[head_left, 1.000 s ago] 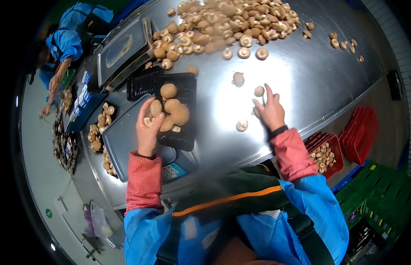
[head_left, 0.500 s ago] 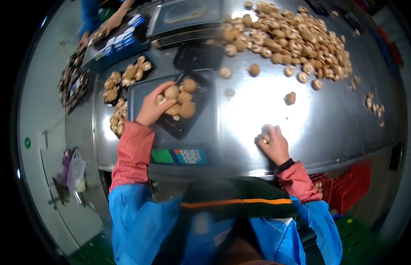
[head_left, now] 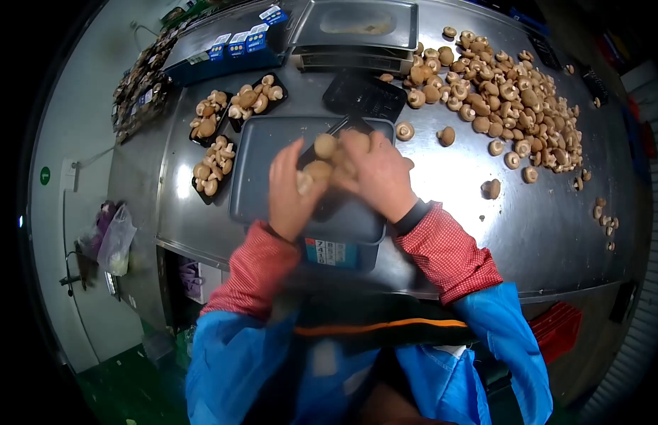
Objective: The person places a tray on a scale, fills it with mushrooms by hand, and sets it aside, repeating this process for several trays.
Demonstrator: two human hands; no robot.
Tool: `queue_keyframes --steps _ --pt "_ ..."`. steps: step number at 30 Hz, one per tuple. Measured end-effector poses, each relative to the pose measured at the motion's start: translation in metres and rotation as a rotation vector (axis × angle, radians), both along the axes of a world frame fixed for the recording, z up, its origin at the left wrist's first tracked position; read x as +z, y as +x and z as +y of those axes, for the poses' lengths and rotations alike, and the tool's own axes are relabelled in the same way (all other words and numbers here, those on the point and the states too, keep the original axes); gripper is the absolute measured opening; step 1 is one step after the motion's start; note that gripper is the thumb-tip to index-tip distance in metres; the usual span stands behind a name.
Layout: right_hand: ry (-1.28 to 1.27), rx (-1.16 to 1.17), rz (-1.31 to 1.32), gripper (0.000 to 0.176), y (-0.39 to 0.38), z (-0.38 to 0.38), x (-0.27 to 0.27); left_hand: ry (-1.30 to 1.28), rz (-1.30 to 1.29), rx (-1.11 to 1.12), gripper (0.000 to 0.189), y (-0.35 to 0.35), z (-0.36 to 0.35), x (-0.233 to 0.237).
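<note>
Brown-capped mushrooms (head_left: 324,146) sit in a black plastic tray (head_left: 358,125) on the grey pan of a weighing scale (head_left: 254,142). At the tray's left side is my left hand (head_left: 292,188), its fingers stretched up and its thumb apart, beside a pale mushroom. My right hand (head_left: 378,173) reaches over the tray from the right, fingers curled onto mushrooms there. Both hands are smeared by motion and cover much of the tray. Below the pan, the scale's keypad (head_left: 330,252) is partly visible.
Loose mushrooms (head_left: 513,99) are heaped at the back right, with several strays nearer. Filled trays (head_left: 214,166) stand left of the scale. Behind it lie an empty black tray (head_left: 364,95), another metal-topped scale (head_left: 357,25) and a box with blue labels (head_left: 237,46).
My right hand has come left from the bare table with a mushroom to the tray. My left hand's fingers have opened away from the mushrooms. The view has shifted, and the other person's hands are gone.
</note>
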State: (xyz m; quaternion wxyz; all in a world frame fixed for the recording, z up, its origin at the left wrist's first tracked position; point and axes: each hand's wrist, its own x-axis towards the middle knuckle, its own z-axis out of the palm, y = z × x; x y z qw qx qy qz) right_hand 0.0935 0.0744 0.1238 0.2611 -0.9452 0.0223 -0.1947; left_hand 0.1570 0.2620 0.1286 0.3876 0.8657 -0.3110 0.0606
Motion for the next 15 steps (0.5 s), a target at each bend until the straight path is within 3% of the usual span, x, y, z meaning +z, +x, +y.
queue_keyframes --steps 2,5,9,12,15 --pt "-0.002 -0.013 0.029 0.064 -0.004 -0.004 0.007 0.06 -0.003 -0.009 0.084 -0.015 -0.001 -0.019" --pt "0.149 -0.203 -0.118 0.063 0.0 -0.049 -0.016 0.224 -0.134 0.005 0.084 -0.025 -0.008 -0.017" --pt "-0.014 -0.611 0.154 0.055 0.007 -0.141 -0.064 0.357 -0.21 -0.076 0.081 -0.013 -0.002 -0.019" --pt "0.039 -0.507 0.28 0.049 -0.001 -0.198 -0.156 0.375 -0.194 -0.207 0.081 0.009 0.008 -0.018" --pt "0.272 -0.397 0.187 0.052 -0.005 -0.183 -0.143 0.363 -0.116 -0.284 0.088 0.025 0.014 -0.013"
